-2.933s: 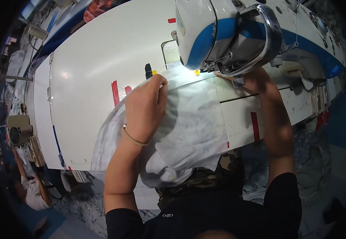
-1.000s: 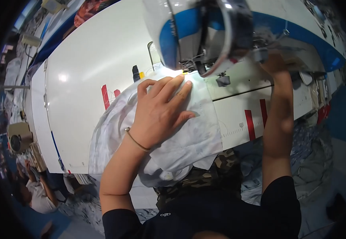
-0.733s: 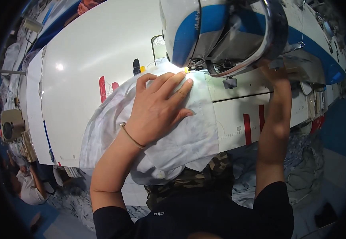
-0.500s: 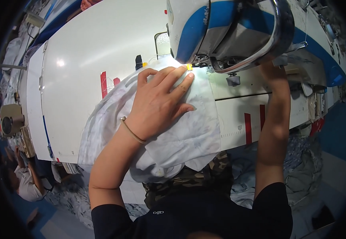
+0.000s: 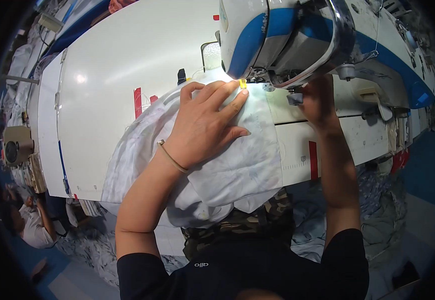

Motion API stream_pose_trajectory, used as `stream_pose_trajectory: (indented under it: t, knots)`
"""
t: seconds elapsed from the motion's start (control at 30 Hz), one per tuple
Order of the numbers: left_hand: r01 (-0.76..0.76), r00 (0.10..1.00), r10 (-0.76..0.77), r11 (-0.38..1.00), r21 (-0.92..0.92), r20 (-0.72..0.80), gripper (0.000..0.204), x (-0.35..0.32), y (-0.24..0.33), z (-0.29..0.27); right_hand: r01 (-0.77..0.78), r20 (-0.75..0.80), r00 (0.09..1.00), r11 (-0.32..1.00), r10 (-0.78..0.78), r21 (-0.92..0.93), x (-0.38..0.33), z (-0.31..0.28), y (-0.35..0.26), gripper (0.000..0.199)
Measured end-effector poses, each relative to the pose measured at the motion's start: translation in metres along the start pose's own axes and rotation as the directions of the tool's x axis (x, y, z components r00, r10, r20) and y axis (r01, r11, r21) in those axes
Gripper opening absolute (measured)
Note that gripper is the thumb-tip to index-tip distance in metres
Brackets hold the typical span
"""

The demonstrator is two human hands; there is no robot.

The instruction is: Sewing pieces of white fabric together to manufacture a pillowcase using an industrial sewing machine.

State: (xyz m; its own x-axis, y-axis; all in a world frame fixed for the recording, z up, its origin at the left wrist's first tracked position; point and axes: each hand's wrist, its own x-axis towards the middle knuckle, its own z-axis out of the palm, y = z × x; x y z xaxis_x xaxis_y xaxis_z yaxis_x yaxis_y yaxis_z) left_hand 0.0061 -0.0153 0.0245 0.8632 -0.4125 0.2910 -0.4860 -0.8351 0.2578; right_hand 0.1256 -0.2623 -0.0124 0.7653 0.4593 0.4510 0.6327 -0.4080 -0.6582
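A pale, faintly patterned cloth (image 5: 257, 160) lies on the white table and drapes over its near edge. My left hand (image 5: 205, 117) rests flat on it, fingers spread, the fingertips close to a small yellow piece (image 5: 243, 84) at the lit needle area of the sewing machine (image 5: 292, 40). Under the machine's arm is my right hand (image 5: 320, 102), in shadow beside a dark grey knob (image 5: 295, 98). The machine and the shadow hide its fingers, so whether it grips anything does not show.
Red tape strips mark the table (image 5: 92, 125) at left and near its front edge. A black clip-like piece (image 5: 181, 76) stands beyond the cloth. Heaped fabric (image 5: 377, 200) lies below on the right. Another person (image 5: 35, 225) sits at the far left.
My right hand has come from behind the machine leftward, closer to the needle area. My left hand stays flat on the cloth, and the whole view has shifted slightly.
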Motion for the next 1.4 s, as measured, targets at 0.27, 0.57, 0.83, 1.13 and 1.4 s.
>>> stream_pose_trajectory:
  t: [0.27,0.57,0.83,1.13,1.4]
  knots:
    - [-0.025,1.000,0.025,0.999,-0.028,0.007,0.065,0.000,0.000,-0.002,-0.065,0.019,0.998,0.997,0.066,-0.037,0.009,-0.007,-0.019,0.025]
    - [-0.028,0.999,0.027,0.999,-0.028,-0.034,0.062,-0.003,0.003,0.006,-0.069,-0.025,0.998,0.947,0.065,-0.312,0.000,-0.021,-0.005,0.032]
    - [0.333,0.917,-0.385,0.884,-0.327,-0.107,0.050,-0.100,0.036,-0.056,-0.070,-0.477,0.877,0.997,0.052,-0.018,-0.114,-0.026,-0.084,0.019]
    - [0.365,0.926,-0.378,0.905,0.218,0.016,0.078,-0.214,-0.040,-0.055,-0.595,0.419,0.758,0.268,0.499,0.758,-0.255,0.071,-0.112,0.064]
    - [0.349,0.929,-0.354,0.935,-0.063,-0.110,0.047,-0.207,-0.085,-0.065,-0.667,0.600,0.699,0.054,0.390,0.743,-0.282,0.077,-0.191,0.040]
